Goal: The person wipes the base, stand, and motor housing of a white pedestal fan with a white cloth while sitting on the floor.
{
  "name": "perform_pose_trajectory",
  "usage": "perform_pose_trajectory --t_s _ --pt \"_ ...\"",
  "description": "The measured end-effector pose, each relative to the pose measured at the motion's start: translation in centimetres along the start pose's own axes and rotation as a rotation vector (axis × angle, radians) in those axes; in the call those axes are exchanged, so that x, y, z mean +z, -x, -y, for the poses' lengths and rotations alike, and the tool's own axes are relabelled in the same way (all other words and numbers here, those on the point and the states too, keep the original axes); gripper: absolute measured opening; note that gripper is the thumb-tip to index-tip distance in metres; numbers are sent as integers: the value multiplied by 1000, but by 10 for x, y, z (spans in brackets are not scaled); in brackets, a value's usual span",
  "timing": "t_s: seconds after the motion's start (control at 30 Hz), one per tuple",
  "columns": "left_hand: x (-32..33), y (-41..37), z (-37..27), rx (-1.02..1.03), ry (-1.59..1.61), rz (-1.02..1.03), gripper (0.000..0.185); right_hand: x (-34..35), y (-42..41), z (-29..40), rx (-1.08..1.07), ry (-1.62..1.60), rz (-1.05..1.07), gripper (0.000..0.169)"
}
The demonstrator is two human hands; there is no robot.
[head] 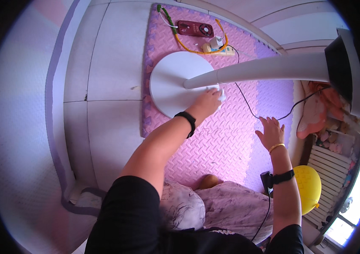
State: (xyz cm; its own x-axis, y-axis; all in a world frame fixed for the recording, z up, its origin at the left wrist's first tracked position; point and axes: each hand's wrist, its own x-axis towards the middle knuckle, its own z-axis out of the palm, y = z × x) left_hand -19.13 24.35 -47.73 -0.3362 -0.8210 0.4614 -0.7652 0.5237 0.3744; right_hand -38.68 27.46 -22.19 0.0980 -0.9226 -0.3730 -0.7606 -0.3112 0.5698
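My left hand (206, 102) presses a crumpled white cloth or tissue (221, 96) against the right edge of a round white base (170, 84). From that base rises a white pole (272, 67), which leads to a black and white upper part (342, 60) of a floor-standing appliance, perhaps a fan. My right hand (272, 132) holds nothing, its fingers spread over the foam mat. A thin black cord (246, 103) runs right by its fingertips; whether they touch it I cannot tell.
Pink and purple interlocking foam mats (211, 146) cover the floor. Behind the base lie a dark red phone (195, 29), a power strip (227, 50) with a white charger (216, 42), and a green and yellow wrapped cable (183, 45). A yellow balloon (307, 189) is beside my right forearm.
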Motion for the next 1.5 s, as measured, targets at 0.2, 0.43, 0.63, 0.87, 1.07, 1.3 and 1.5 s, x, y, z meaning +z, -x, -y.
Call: perform_pose_trajectory --t_s 0.2,0.43,0.63,0.87,1.07,1.3,1.5 --pt "-41 86 -22 50 76 81 17 -13 -4 12 -17 25 34 58" --pt "-106 95 -23 -101 210 240 20 -8 -4 12 6 22 71 56" --pt "-62 58 18 -102 -17 -13 28 -19 -3 33 -55 -67 62 56" --pt "-95 128 10 44 79 154 23 -14 2 39 -80 -128 53 55" --pt "-126 97 -23 -156 116 400 20 -17 5 55 -143 -180 54 56" --pt "-42 110 -9 -24 73 78 23 -47 -1 90 -335 -384 -110 55" --pt "-102 165 23 -20 14 67 19 -42 -16 90 -459 -700 -311 64"
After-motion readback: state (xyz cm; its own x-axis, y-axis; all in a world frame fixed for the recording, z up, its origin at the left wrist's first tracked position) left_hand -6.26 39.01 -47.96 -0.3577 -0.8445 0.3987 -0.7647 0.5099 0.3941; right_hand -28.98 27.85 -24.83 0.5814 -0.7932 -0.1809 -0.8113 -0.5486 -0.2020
